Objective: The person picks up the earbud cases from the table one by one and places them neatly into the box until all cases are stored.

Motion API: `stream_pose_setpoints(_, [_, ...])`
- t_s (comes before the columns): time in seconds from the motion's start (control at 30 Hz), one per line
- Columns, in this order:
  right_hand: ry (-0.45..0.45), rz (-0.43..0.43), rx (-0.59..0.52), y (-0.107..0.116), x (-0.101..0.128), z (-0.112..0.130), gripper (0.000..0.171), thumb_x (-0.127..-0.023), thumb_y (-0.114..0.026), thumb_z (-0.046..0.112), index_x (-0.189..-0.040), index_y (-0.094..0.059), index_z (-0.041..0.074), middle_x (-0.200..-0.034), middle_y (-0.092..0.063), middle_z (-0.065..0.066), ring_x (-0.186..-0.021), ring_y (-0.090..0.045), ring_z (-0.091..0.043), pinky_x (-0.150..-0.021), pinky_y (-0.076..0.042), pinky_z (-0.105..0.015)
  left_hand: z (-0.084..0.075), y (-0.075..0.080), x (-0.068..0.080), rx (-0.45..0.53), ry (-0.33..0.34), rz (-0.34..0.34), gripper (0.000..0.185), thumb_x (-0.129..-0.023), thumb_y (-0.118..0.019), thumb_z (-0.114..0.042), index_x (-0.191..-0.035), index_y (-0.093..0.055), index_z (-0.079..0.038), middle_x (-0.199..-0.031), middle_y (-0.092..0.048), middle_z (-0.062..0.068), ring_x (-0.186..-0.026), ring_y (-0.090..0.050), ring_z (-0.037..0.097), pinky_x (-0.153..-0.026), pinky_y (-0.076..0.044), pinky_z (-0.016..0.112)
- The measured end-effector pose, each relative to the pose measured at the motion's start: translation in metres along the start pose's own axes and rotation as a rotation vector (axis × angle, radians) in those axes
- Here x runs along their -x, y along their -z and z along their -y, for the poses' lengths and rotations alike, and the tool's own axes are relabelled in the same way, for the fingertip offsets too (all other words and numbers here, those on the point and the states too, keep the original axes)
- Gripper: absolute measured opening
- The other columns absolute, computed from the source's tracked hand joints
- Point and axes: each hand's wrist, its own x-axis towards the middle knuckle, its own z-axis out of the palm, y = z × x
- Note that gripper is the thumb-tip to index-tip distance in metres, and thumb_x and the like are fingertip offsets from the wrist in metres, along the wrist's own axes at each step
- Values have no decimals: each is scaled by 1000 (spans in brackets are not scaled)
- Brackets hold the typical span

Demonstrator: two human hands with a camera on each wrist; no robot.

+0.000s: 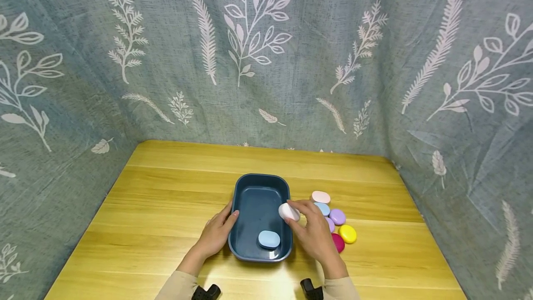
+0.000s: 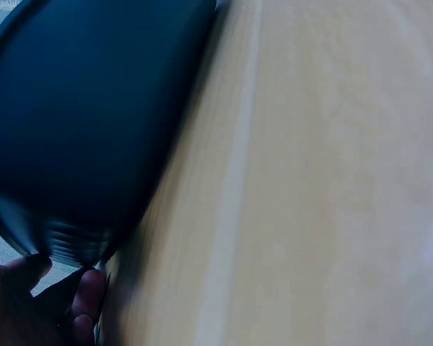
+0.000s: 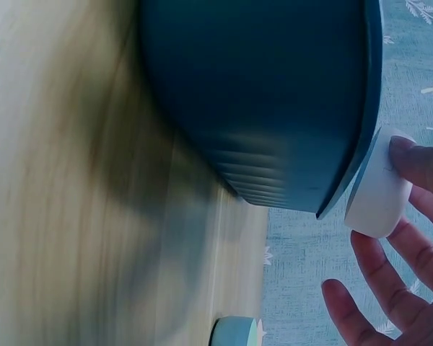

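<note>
A dark blue tray (image 1: 243, 189) sits on the wooden table, with a light blue oval piece (image 1: 269, 239) lying inside near its front. My right hand (image 1: 313, 231) pinches a white oval piece (image 1: 288, 211) at the tray's right rim; the right wrist view shows that white piece (image 3: 379, 189) just over the rim (image 3: 361, 137). My left hand (image 1: 217, 231) rests against the tray's left wall, thumb at the rim. In the left wrist view the tray's outer wall (image 2: 79, 122) fills the left side, with my fingertips (image 2: 86, 292) below it.
Several loose oval pieces lie right of the tray: pink (image 1: 320, 196), light blue (image 1: 322, 208), purple (image 1: 337, 216), yellow (image 1: 347, 234), magenta (image 1: 338, 242). A leaf-patterned grey cloth (image 1: 266, 59) walls in the table's back and sides. A light blue piece (image 3: 234, 331) shows on the wood.
</note>
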Motion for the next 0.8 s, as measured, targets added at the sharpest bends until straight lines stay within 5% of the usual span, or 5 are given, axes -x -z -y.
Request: stream_pose_setpoints(0.8, [55,47,5,-12,-5,7,46,-85,-87,17,-129,-74,18,-122,-69,-2,-116,-64,-25,-97,-54,-46,1,-2,0,3,8,-3,69,-106,-39,-63,-163,-34,-24,-162,-46,12,-150,-40,41,-120,-27,67])
